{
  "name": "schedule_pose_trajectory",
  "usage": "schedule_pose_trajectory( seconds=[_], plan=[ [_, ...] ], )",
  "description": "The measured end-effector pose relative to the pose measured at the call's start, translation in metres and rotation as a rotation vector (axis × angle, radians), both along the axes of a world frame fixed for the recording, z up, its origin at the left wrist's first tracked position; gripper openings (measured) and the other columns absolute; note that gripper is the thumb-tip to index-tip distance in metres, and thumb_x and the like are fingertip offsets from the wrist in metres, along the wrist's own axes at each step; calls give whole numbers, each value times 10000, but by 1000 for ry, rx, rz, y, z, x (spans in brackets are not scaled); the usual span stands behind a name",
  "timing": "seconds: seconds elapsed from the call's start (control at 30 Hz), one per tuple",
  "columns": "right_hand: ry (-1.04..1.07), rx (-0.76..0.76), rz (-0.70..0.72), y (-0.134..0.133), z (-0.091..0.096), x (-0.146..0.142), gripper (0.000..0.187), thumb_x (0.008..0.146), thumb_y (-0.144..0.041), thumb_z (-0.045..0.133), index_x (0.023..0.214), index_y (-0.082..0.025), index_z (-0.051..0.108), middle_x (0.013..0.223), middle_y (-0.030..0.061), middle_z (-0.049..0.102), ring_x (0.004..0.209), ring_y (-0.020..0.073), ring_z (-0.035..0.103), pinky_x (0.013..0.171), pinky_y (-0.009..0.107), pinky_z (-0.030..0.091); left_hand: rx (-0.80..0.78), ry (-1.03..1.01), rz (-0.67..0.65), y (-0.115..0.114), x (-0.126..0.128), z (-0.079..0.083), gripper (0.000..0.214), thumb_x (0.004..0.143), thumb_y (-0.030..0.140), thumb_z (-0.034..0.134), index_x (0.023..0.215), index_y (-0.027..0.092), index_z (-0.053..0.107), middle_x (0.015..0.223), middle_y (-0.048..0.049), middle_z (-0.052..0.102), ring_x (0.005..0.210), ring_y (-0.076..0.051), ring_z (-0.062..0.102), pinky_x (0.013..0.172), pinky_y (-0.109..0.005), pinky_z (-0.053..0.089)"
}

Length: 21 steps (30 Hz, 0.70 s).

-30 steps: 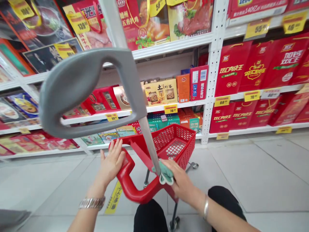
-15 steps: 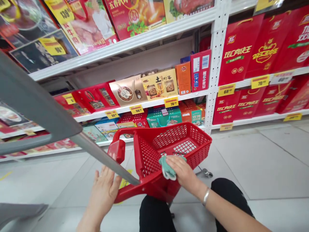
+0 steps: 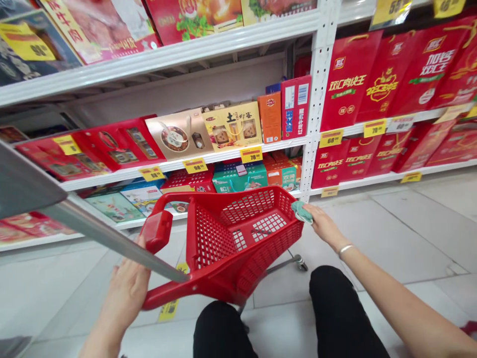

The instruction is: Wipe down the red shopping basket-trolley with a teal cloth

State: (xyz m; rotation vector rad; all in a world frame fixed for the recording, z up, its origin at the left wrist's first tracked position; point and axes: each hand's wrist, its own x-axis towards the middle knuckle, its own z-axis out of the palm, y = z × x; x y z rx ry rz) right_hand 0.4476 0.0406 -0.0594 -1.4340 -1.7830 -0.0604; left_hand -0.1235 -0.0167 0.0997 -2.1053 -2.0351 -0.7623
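Mint-green cloth (image 3: 302, 212) sits pinched in the right hand's closed grip (image 3: 324, 226) on the red plastic mesh shopping cart (image 3: 212, 253) at two o'clock, while the left hand's open grip (image 3: 124, 293) spreads just beside its red handle (image 3: 167, 293) at seven o'clock.

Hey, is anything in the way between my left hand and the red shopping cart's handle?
Yes, from this view: a metal pole runs across between your left hand and the red shopping cart handle, right by your fingertips. The picture can't show whether it touches them.
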Motion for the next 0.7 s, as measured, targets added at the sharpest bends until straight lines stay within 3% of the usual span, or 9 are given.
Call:
schedule_pose_trajectory(
  seconds=[0.1, 0.2, 0.37, 0.47, 0.57, 0.7],
  plan=[
    [12, 31, 48, -12, 4, -41, 538, 808, -61, 438, 1274, -207, 664, 1284, 121, 700, 1220, 285, 644, 1110, 558, 462, -5, 2, 8, 6, -7, 0, 614, 1022, 457, 136, 1604, 281, 228, 1630, -97, 372, 1533, -348, 226, 1161, -706, 284],
    [56, 106, 190, -32, 16, -104, 598, 790, 6, 392, 1307, -172, 634, 1310, 139, 679, 1250, 285, 615, 1150, 572, 408, 2, -3, 1, 7, -10, 2, 620, 1022, 472, 126, 1607, 285, 212, 1658, -70, 318, 1541, -311, 217, 1197, -647, 270],
    [47, 131, 404, -56, 55, -224, 538, 826, -34, 490, 1334, -173, 601, 1306, 106, 684, 1223, 242, 617, 1135, 469, 445, 24, -1, -31, 10, -15, 3, 617, 1022, 484, 141, 1607, 302, 204, 1652, -56, 336, 1552, -286, 188, 1225, -610, 247],
    [57, 144, 542, -60, 79, -273, 506, 875, -73, 519, 1370, -163, 568, 1331, 122, 664, 1237, 227, 592, 1113, 433, 453, 44, -19, -42, 15, -20, 3, 610, 1018, 485, 156, 1601, 322, 227, 1636, -44, 371, 1551, -284, 200, 1222, -611, 262],
    [44, 128, 636, -55, 89, -287, 484, 931, -81, 493, 1403, -175, 540, 1358, 117, 645, 1255, 212, 569, 1090, 401, 457, 53, -30, -19, 21, -25, 4, 637, 1009, 509, 158, 1597, 286, 260, 1629, -57, 383, 1543, -289, 229, 1212, -590, 307],
    [-7, 128, 595, -38, 68, -252, 504, 934, -48, 460, 1406, -204, 545, 1366, 118, 640, 1228, 212, 584, 1053, 413, 477, 73, 41, -13, 30, -30, 12, 703, 992, 529, 125, 1579, 193, 315, 1562, -96, 483, 1520, -294, 294, 1187, -536, 378]
  ],
)
